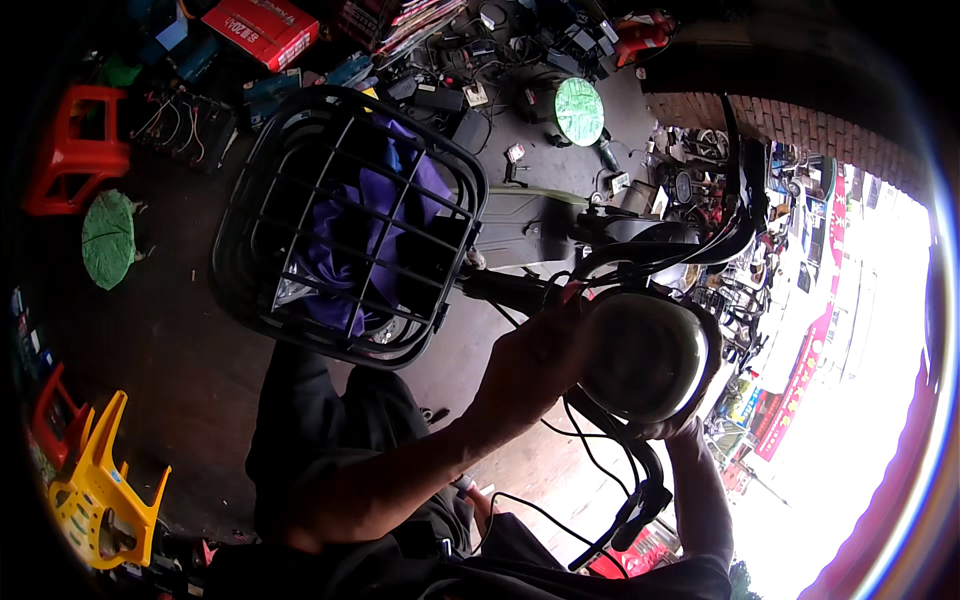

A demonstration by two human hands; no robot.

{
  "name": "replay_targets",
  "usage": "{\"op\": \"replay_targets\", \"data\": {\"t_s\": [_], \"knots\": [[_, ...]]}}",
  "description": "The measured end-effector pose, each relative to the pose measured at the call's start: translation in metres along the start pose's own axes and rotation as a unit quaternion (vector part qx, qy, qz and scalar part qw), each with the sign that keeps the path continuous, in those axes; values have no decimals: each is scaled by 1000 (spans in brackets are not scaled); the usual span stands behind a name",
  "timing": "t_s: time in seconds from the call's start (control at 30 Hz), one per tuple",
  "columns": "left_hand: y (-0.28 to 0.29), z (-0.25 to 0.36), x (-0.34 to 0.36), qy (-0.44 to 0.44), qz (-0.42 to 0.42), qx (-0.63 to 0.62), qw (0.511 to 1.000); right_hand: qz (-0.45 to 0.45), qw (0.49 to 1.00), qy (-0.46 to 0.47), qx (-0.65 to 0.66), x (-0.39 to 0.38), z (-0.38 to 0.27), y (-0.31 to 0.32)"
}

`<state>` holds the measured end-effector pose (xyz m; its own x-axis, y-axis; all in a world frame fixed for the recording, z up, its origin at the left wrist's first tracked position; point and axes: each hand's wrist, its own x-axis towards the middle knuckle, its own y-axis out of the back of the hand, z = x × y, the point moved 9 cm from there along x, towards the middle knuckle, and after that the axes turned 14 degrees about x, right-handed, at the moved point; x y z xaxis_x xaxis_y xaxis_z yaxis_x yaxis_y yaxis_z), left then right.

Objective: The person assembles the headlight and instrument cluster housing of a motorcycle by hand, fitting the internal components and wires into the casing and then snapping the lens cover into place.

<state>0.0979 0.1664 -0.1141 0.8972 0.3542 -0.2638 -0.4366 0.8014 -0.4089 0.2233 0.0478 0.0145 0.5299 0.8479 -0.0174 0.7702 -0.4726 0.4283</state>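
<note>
Left hand [532, 362] and right hand [677, 428] clamp their fingers on the round headlight [645, 358]

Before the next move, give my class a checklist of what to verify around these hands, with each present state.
1. Left hand at the left edge of the round silvery headlamp: ok.
2. Right hand at its lower right edge: ok.
3. Firm grip by both: cannot tell; fingers are dark and partly hidden.
4. Headlamp's rear fixing: cannot tell, hidden.
5. Thin black cables tucked away: not ok, they loop between the forearms.
6. Black wire basket emptied: not ok, purple cloth inside.
</note>
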Motion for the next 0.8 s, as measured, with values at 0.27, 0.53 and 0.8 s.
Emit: {"op": "replay_targets", "data": {"t_s": [0.27,0.53,0.8], "knots": [[5,16,5,64,-6,50,997,-11,985,-18,-172,-3,-5,3],[11,12,8,115,-25,-32,993,-60,980,5,-190,10,-23,-12],[14,21,5,95,-62,6,994,-66,974,-16,-214,12,-21,-8]]}}
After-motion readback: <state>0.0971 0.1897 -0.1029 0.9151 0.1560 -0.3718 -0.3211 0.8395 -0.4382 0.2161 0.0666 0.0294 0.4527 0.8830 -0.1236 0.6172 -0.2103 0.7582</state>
